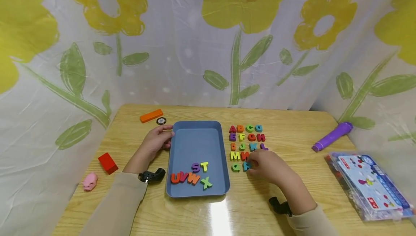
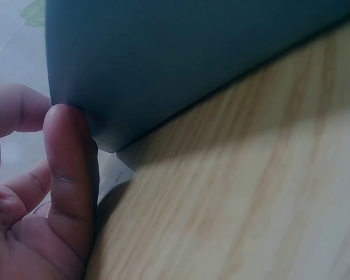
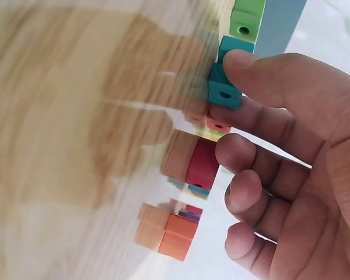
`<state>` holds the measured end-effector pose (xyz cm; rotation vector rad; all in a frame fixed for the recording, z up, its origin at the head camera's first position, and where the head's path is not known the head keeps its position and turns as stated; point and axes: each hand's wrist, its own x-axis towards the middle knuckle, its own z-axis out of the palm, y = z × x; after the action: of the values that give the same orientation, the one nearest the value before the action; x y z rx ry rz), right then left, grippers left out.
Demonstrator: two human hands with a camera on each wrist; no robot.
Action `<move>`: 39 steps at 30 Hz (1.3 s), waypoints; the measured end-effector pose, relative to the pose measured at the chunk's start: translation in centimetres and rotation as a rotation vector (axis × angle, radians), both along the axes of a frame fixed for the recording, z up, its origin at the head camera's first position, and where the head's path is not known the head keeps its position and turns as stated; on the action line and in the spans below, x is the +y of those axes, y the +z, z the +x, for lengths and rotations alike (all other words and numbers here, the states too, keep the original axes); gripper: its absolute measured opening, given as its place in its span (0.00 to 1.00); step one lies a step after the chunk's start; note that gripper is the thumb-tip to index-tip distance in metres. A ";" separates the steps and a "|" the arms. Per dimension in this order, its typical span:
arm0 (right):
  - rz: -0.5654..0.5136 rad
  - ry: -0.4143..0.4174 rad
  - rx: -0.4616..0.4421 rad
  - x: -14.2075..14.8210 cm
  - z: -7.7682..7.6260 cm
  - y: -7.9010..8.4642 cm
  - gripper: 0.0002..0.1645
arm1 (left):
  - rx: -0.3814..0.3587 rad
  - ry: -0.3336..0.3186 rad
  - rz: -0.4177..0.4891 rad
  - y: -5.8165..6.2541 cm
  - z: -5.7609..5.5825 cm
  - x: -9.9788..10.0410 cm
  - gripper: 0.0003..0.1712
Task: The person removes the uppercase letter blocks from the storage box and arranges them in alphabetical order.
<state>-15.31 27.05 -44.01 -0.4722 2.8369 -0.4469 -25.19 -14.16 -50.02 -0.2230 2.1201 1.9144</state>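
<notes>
A blue-grey tray (image 1: pixel 196 145) lies on the table with several coloured letters near its front, among them a purple S (image 1: pixel 195 167) and a green X (image 1: pixel 206 183). At the tray's upper left edge my left hand (image 1: pixel 155 142) pinches the rim, thumb against the outer wall (image 2: pixel 163 58). To the right of the tray, toy letters stand in rows, starting with a red A (image 1: pixel 232 129). My right hand (image 1: pixel 268 164) pinches a teal letter R (image 3: pixel 224 84) between thumb and forefinger in the front row, beside a green Q (image 1: pixel 235 167). It hides part of the rows.
On the left are an orange block (image 1: pixel 151 116), a round chip (image 1: pixel 161 121), a red block (image 1: pixel 108 163) and a pink pig toy (image 1: pixel 90 182). A purple cylinder (image 1: pixel 333 136) and a clear plastic case (image 1: pixel 370 185) lie at the right. A flowered curtain borders the table's back.
</notes>
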 end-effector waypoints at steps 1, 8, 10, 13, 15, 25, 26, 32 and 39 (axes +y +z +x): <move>0.003 0.002 0.003 0.0 0.0 0.0 0.12 | 0.000 0.001 -0.001 0.0 0.0 -0.1 0.30; -0.004 0.007 0.006 -0.3 0.0 0.8 0.12 | -0.003 0.011 -0.005 0.0 0.1 -0.3 0.30; -0.007 0.014 0.014 -0.4 0.1 1.3 0.12 | -0.002 0.013 -0.007 0.1 0.1 -0.4 0.30; -0.013 0.043 0.042 -0.8 0.2 2.2 0.13 | 0.002 0.011 -0.007 0.1 0.2 -0.3 0.30; -0.016 0.068 0.069 -1.4 0.1 2.9 0.14 | 0.004 0.009 -0.003 0.2 0.2 -0.3 0.30; -0.003 0.270 0.118 -10.5 -2.1 6.3 0.16 | 0.009 0.001 0.033 0.4 0.1 -0.3 0.32; 0.005 0.296 0.108 -11.5 -2.4 6.6 0.17 | 0.011 0.000 0.037 0.4 0.2 -0.2 0.32; 0.168 0.417 0.011 -16.4 -3.9 6.5 0.19 | 0.011 0.002 0.058 0.4 0.2 0.1 0.31; 0.350 0.500 -0.007 -18.9 -4.2 4.3 0.16 | 0.016 0.011 0.049 0.3 0.2 0.1 0.29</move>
<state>-19.48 8.16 -39.73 -1.0505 2.5729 0.1390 -24.99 -14.06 -49.76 -0.2099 2.0836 1.9784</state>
